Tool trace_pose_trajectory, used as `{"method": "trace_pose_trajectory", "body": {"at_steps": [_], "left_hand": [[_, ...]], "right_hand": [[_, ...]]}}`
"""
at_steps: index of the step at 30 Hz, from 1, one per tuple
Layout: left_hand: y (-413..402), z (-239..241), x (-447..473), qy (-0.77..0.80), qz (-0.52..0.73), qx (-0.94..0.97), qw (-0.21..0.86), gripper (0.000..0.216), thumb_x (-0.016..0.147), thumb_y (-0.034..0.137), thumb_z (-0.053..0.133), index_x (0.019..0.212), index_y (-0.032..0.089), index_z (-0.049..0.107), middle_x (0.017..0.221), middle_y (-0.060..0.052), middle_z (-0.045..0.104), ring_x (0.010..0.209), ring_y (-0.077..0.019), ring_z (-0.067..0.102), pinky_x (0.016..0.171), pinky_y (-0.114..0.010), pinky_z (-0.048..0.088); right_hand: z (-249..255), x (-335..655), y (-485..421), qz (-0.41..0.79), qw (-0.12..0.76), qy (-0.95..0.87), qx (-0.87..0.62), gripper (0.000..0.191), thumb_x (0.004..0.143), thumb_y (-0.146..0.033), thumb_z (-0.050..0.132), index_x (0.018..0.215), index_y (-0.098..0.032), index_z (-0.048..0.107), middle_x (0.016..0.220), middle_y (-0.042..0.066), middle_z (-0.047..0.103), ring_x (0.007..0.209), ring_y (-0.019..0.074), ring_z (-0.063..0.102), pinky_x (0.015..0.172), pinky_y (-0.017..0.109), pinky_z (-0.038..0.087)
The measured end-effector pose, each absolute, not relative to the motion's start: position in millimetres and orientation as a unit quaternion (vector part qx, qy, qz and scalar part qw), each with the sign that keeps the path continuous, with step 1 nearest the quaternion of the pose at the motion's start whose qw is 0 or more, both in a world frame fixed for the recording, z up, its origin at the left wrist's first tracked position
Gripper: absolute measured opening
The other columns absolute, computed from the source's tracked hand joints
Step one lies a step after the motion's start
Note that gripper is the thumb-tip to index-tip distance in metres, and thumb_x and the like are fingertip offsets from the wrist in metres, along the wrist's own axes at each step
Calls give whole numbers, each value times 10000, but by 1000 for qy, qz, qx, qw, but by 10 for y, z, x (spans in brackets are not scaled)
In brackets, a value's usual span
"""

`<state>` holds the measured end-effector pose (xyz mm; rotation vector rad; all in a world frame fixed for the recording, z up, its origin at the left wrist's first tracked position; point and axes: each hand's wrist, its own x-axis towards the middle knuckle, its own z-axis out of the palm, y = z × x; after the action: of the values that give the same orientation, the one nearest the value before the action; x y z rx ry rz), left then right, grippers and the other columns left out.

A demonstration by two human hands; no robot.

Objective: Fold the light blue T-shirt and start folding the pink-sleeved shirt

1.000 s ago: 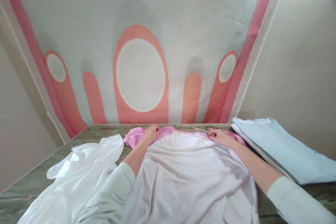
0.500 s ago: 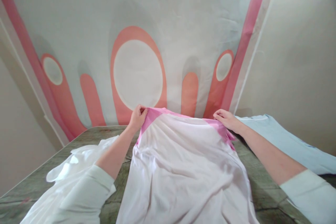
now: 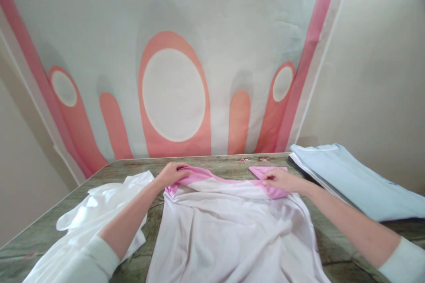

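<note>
A white shirt with pink shoulders and sleeves (image 3: 232, 225) lies spread on the table in front of me. My left hand (image 3: 171, 173) pinches its pink left shoulder near the far edge, fingers closed on the cloth. At the other side my right hand (image 3: 279, 179) grips the pink right shoulder, where a pink sleeve (image 3: 265, 170) folds out flat. Both forearms reach out over the shirt's sides.
A crumpled white garment (image 3: 96, 212) lies to the left on the grey-green wooden table (image 3: 226, 163). Folded light blue cloth (image 3: 352, 181) is stacked at the right. A wall hanging with pink and orange shapes (image 3: 172, 93) rises behind the table's far edge.
Both hands took hold of the shirt's pink shoulders, lifted them up off the table, then brought them back down and nearer to me. The shirt now lies flatter.
</note>
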<state>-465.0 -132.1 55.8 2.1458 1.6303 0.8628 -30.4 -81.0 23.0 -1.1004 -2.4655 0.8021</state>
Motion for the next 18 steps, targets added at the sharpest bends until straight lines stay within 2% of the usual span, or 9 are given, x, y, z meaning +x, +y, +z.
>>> {"method": "trace_pose_trajectory", "body": {"at_steps": [4,8,11,15,18], "left_hand": [[-1358,688,-4639,568,284,764,109,294,804,411,509,828,206,719,812,-5,711,751,-193,630,679,-233,445],[-1365,861,-4565,570,394,720,30,337,849,401,450,934,178,687,919,-20,698,851,-195,613,755,-230,431],[-1362,1030,-4502,578,469,668,-1,347,861,402,436,938,155,667,868,-20,680,823,-185,597,722,-224,434],[-1362,1286,-4389,580,546,604,-33,324,879,398,424,892,156,638,730,1,622,698,-154,560,607,-211,416],[-1432,1467,-4283,563,591,573,-73,276,886,369,430,845,164,610,715,11,600,680,-138,548,604,-205,415]], "right_hand": [[305,-231,-736,256,281,-826,-417,307,811,-437,460,755,-169,598,705,14,594,666,159,513,603,262,394],[433,-255,-764,233,370,-781,-447,278,856,-427,394,847,-197,549,803,20,609,758,171,547,694,282,429],[609,-283,-779,181,420,-756,-468,275,872,-419,372,886,-201,538,828,31,616,784,177,561,723,289,435],[892,-251,-755,94,403,-785,-461,251,875,-399,390,901,-205,546,819,47,645,761,191,586,705,296,434],[1100,-177,-816,-2,391,-801,-454,259,891,-385,377,939,-207,559,803,54,666,716,199,607,676,295,428]]}}
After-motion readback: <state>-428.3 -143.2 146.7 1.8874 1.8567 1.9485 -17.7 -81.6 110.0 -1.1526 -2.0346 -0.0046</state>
